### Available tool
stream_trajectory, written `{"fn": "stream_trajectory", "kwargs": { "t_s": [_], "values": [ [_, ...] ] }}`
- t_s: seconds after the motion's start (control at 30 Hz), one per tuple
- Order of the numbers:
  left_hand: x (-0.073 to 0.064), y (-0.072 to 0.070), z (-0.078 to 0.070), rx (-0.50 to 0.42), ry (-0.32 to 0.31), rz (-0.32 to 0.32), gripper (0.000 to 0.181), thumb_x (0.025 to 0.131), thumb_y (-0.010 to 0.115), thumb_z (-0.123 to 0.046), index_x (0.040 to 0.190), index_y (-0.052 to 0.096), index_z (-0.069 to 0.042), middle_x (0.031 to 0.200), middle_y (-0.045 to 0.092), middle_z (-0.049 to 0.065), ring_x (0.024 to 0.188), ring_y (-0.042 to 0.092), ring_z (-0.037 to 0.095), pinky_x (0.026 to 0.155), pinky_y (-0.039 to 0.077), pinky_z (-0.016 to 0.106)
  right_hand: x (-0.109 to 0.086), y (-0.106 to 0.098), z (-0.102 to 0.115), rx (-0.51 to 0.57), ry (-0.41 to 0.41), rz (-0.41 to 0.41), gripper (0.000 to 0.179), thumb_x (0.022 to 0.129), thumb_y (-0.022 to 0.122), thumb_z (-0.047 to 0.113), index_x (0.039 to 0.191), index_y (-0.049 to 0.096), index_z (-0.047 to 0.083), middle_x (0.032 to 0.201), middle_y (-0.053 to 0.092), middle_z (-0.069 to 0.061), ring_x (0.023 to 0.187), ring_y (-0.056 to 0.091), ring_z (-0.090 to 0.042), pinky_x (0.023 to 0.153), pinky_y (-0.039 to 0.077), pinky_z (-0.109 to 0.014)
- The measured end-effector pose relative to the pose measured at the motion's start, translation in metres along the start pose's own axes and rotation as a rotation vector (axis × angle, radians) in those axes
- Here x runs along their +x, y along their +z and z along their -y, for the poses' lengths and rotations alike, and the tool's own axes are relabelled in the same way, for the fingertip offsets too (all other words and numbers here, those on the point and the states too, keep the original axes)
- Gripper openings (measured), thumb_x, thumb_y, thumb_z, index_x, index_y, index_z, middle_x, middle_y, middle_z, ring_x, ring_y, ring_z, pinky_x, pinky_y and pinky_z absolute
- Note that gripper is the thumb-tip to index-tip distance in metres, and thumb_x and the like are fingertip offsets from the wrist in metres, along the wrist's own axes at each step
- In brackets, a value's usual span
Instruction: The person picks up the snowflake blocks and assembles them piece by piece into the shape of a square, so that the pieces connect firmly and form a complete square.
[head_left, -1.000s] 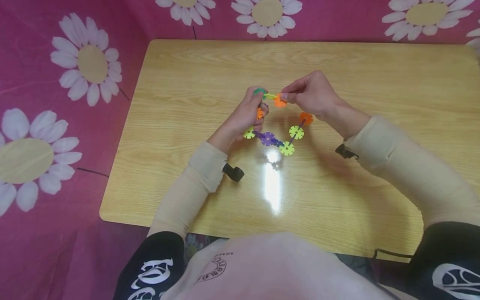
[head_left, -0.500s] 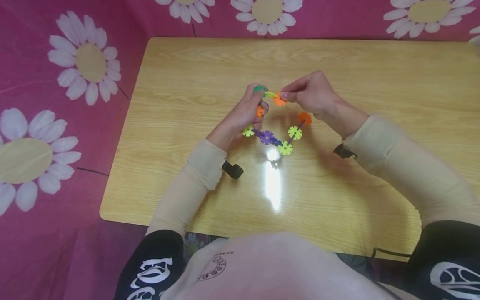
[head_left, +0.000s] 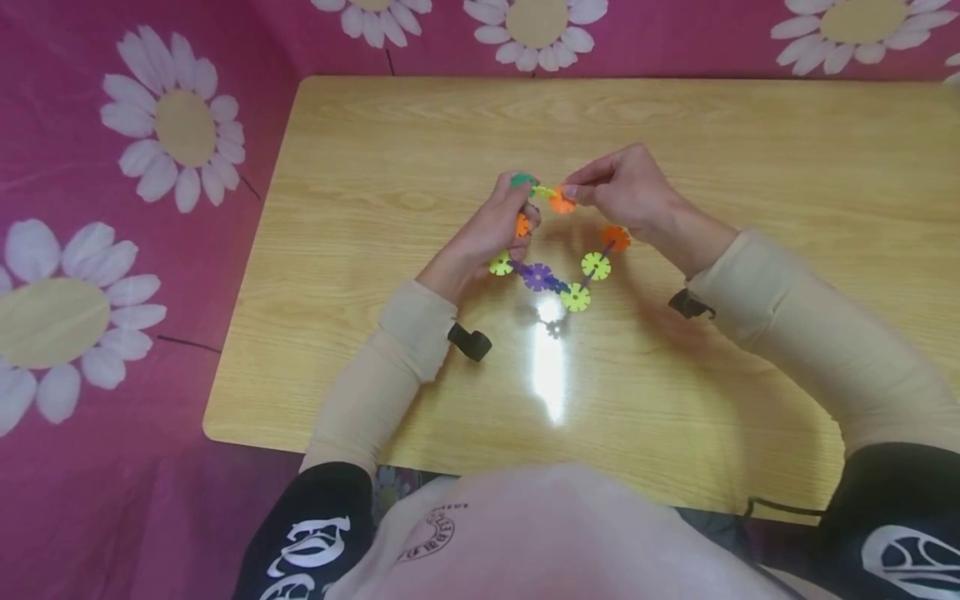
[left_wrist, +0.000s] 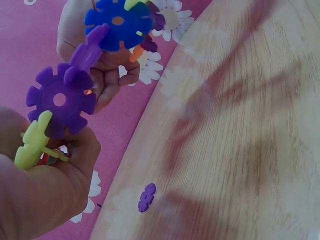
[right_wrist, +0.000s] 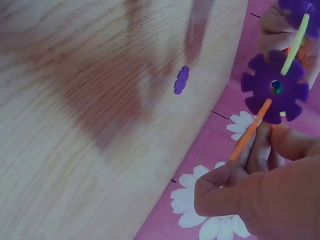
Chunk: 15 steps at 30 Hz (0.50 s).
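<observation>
A chain of notched plastic snowflake discs hangs in a curve between the hands above the table. The left hand (head_left: 491,225) grips it near a green disc (head_left: 522,180), partly covering an orange disc (head_left: 522,225). With thumb and fingers, the right hand (head_left: 630,187) pinches an orange disc (head_left: 561,201), which joins a yellow disc (head_left: 543,192). Lower down are a purple disc (head_left: 537,277) and a yellow disc (head_left: 576,297); another orange disc (head_left: 616,238) ends the curve. In the left wrist view a blue disc (left_wrist: 117,32) shows. The right wrist view shows a purple disc (right_wrist: 257,95) against the orange one.
Underneath is a wood-grain table (head_left: 420,133) with a bright glare patch. A small purple disc (left_wrist: 147,197) appears against the tabletop in both wrist views; the head view does not show it clearly. Pink cloth (head_left: 270,33) with white flowers surrounds the far and left edges.
Both hands keep the same hold on the chain. The whole scene shifts only slightly with the head camera.
</observation>
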<state>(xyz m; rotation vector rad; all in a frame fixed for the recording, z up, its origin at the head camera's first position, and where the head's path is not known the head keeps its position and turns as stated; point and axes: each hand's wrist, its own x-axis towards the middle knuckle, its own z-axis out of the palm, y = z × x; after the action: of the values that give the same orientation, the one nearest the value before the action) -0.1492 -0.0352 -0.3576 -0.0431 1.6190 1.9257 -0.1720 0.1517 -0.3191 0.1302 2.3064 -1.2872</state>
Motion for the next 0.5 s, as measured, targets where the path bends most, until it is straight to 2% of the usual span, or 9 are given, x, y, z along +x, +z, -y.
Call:
{"fn": "stream_trajectory", "kwargs": {
  "t_s": [0.07,0.17,0.3,0.43,0.5],
  "values": [
    [0.001,-0.001,0.0,-0.015,0.01,-0.003,0.025,0.102,0.027,-0.036,0.123,0.029,-0.023,0.077,0.04,0.002,0.046,0.032,0.01,0.04,0.029,0.02,0.0,0.0,0.001,0.045,0.013,-0.005,0.037,0.082,0.069,0.03,0.113,0.066,0.01,0.111,0.061,-0.005,0.098,0.049,-0.014,0.081,0.044,-0.029],
    [0.002,-0.005,0.0,-0.055,0.017,-0.021,0.025,0.102,0.029,-0.036,0.123,0.03,-0.023,0.077,0.041,0.002,0.046,0.031,0.01,0.04,0.027,0.019,0.0,0.001,0.003,0.07,-0.022,-0.013,0.041,0.08,0.069,0.034,0.113,0.066,0.01,0.106,0.065,-0.004,0.101,0.052,-0.015,0.086,0.043,-0.031],
    [0.0,-0.012,-0.002,-0.082,0.016,-0.043,0.025,0.101,0.031,-0.036,0.123,0.033,-0.023,0.076,0.042,0.004,0.045,0.03,0.01,0.04,0.026,0.019,-0.001,0.002,0.008,0.012,-0.114,0.013,0.042,0.081,0.068,0.037,0.112,0.066,0.01,0.1,0.068,-0.005,0.098,0.059,-0.015,0.082,0.046,-0.03],
    [-0.003,-0.014,-0.004,-0.069,0.013,-0.028,0.03,0.101,0.033,-0.037,0.127,0.033,-0.023,0.078,0.042,0.004,0.047,0.031,0.011,0.041,0.027,0.019,-0.002,-0.001,0.011,-0.042,-0.162,0.06,0.041,0.084,0.065,0.036,0.115,0.064,0.009,0.102,0.067,-0.005,0.095,0.063,-0.016,0.088,0.047,-0.033],
    [-0.003,-0.014,-0.005,-0.066,0.011,-0.022,0.033,0.1,0.033,-0.038,0.129,0.032,-0.022,0.078,0.042,0.003,0.047,0.032,0.011,0.042,0.028,0.019,-0.002,-0.004,0.011,-0.052,-0.162,0.083,0.042,0.085,0.064,0.038,0.116,0.063,0.01,0.103,0.067,-0.005,0.095,0.062,-0.018,0.093,0.044,-0.037]
  ]
}}
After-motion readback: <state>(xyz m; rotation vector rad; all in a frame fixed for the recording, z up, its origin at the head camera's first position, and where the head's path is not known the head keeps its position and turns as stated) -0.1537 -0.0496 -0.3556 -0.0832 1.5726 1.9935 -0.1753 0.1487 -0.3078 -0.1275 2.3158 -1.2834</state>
